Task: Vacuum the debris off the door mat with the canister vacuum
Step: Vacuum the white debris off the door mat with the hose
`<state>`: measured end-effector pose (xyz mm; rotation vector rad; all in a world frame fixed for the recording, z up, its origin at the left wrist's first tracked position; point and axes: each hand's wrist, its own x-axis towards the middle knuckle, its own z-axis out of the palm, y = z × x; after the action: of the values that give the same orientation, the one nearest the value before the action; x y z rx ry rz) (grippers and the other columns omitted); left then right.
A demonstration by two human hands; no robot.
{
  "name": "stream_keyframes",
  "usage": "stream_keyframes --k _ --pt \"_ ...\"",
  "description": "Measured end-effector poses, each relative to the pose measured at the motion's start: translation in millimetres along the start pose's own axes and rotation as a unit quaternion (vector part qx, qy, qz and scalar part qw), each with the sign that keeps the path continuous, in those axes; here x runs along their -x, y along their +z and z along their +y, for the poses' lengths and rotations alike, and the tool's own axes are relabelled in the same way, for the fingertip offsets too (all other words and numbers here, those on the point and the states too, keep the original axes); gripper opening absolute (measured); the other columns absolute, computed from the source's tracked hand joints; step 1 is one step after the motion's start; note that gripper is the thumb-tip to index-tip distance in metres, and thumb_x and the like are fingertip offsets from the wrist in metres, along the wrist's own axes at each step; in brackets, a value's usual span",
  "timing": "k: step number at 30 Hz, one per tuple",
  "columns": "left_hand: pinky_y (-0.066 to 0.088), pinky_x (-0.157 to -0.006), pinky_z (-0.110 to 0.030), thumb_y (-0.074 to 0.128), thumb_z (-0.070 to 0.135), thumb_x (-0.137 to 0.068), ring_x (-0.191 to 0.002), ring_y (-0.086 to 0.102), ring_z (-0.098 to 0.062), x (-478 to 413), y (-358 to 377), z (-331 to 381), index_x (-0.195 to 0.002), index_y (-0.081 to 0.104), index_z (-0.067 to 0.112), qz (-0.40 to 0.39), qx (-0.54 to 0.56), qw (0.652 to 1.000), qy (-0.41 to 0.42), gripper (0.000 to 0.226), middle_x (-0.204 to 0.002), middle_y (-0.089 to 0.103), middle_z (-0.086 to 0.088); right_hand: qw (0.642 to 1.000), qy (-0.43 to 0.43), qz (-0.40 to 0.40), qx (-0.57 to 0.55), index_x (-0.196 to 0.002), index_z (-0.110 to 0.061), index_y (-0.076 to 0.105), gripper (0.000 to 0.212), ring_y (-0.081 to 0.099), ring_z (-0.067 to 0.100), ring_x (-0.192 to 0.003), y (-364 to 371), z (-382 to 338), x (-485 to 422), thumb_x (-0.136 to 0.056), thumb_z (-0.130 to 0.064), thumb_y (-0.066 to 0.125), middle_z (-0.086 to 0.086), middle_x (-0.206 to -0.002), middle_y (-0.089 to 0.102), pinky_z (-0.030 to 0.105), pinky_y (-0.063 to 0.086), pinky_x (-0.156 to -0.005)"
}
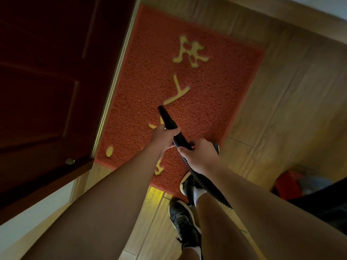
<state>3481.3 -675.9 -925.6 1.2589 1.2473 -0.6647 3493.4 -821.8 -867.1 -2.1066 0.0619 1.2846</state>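
A red door mat [187, 76] with yellow characters lies on the wooden floor beside the door. A black vacuum nozzle [166, 117] points down at the mat near its middle, its tip close to a yellow character. My left hand [163, 137] grips the nozzle partway up. My right hand [199, 156] holds the back end where the black ribbed hose [204, 186] joins it. The hose runs back under my right forearm. No debris is plainly visible on the mat.
A dark red door [47, 81] stands at the left, its metal threshold [110, 87] along the mat's edge. My two black shoes [184, 222] stand at the mat's near edge. A red object [289, 184] sits on the floor at the right.
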Motion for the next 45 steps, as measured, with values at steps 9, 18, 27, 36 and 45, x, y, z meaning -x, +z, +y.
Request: stream_keyframes --k 9,18,27,36,45 --pt "0.06 -0.078 -0.036 0.069 0.014 -0.096 -0.104 0.069 -0.027 10.6 -26.8 -45.0 -0.129 0.061 0.01 0.006 0.014 1.0 0.025 0.034 -0.12 0.068 -0.012 0.999 -0.028 0.01 -0.013 -0.091 -0.007 0.065 0.034 0.061 0.038 -0.063 43.2 12.2 30.0 -0.096 -0.04 0.063 0.018 -0.077 0.069 0.033 0.038 -0.05" --pt "0.053 -0.064 -0.025 0.071 0.017 -0.096 -0.105 0.068 -0.023 41.9 -47.2 -89.4 -0.135 0.059 0.019 0.008 0.008 0.997 0.077 0.041 -0.124 0.068 -0.006 0.996 -0.081 0.035 -0.003 -0.088 -0.015 0.061 0.027 0.062 0.03 -0.059 87.1 37.0 68.9 -0.096 -0.041 0.062 0.01 -0.068 0.066 0.045 0.048 -0.054" --pt "0.058 -0.078 -0.035 0.069 0.009 -0.096 -0.102 0.068 -0.022 78.9 -17.4 -141.4 -0.135 0.052 0.024 -0.018 0.021 0.995 0.091 0.045 -0.116 0.066 -0.001 0.994 -0.075 0.081 0.01 -0.094 -0.023 0.064 0.024 0.062 0.016 -0.059 106.9 100.4 116.3 -0.093 -0.047 0.063 -0.002 -0.069 0.067 0.038 0.049 -0.054" --pt "0.058 -0.079 -0.038 0.069 0.003 -0.092 -0.098 0.068 -0.024 107.2 11.8 -204.5 -0.138 0.051 0.019 -0.013 0.023 0.997 0.069 0.051 -0.122 0.065 -0.009 0.994 -0.079 0.076 0.024 -0.1 -0.022 0.064 0.026 0.059 0.013 -0.056 128.3 166.5 162.0 -0.094 -0.047 0.062 -0.003 -0.066 0.063 0.033 0.044 -0.05" --pt "0.059 -0.09 -0.047 0.07 -0.001 -0.09 -0.102 0.069 -0.026 138.7 55.8 -253.8 -0.151 0.042 0.017 0.009 0.039 0.997 0.065 0.069 -0.113 0.066 -0.001 0.991 -0.109 0.072 0.036 -0.103 -0.022 0.062 0.022 0.057 0.005 -0.058 126.6 235.6 199.7 -0.095 -0.043 0.062 -0.01 -0.068 0.059 0.02 0.034 -0.047"
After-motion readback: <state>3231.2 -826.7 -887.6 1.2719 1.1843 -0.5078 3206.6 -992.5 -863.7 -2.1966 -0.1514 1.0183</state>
